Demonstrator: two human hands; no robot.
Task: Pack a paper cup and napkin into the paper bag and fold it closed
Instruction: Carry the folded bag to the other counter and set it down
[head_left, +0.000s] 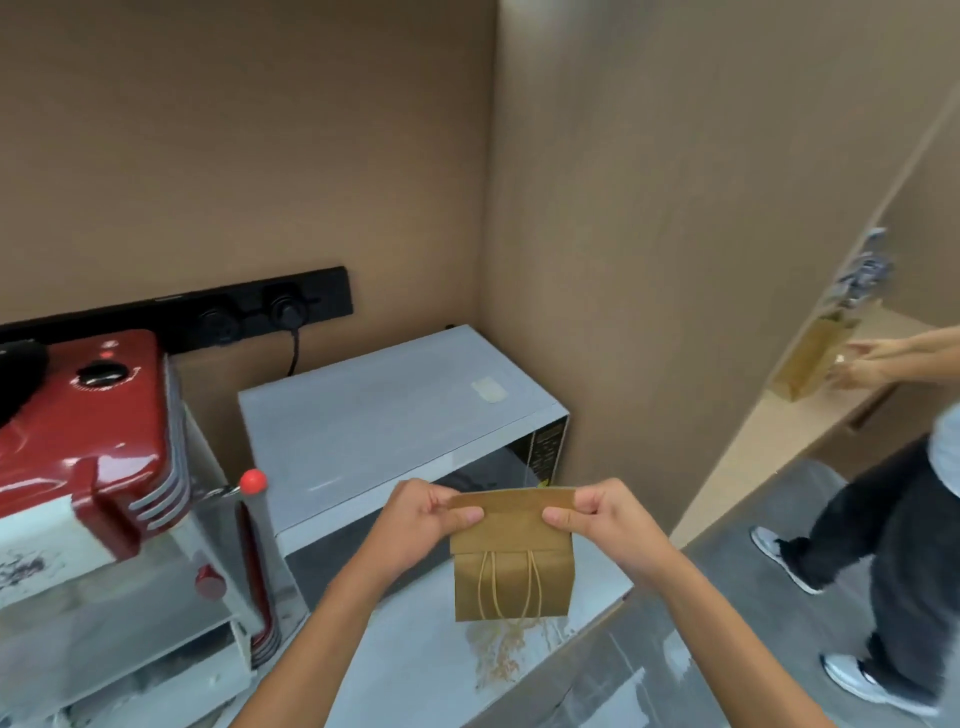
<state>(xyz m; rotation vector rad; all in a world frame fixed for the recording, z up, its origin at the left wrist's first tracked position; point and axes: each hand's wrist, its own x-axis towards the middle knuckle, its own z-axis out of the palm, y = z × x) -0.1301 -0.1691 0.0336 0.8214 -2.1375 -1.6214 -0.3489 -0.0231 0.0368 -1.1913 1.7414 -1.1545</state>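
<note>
A small brown paper bag (514, 577) with twine handles stands on the shiny steel counter (415, 670) in front of me. Its top is folded over toward me in a flat band. My left hand (426, 514) pinches the left end of that folded top, thumb in front. My right hand (597, 512) pinches the right end the same way. Nothing of a paper cup or a napkin shows; the bag's inside is hidden.
A grey microwave (395, 415) stands just behind the bag. A red and chrome machine (93, 441) with a red-knobbed lever (253, 480) fills the left. Brown walls close the corner. At right, another person (893, 519) handles a second paper bag (805, 358) at a shelf.
</note>
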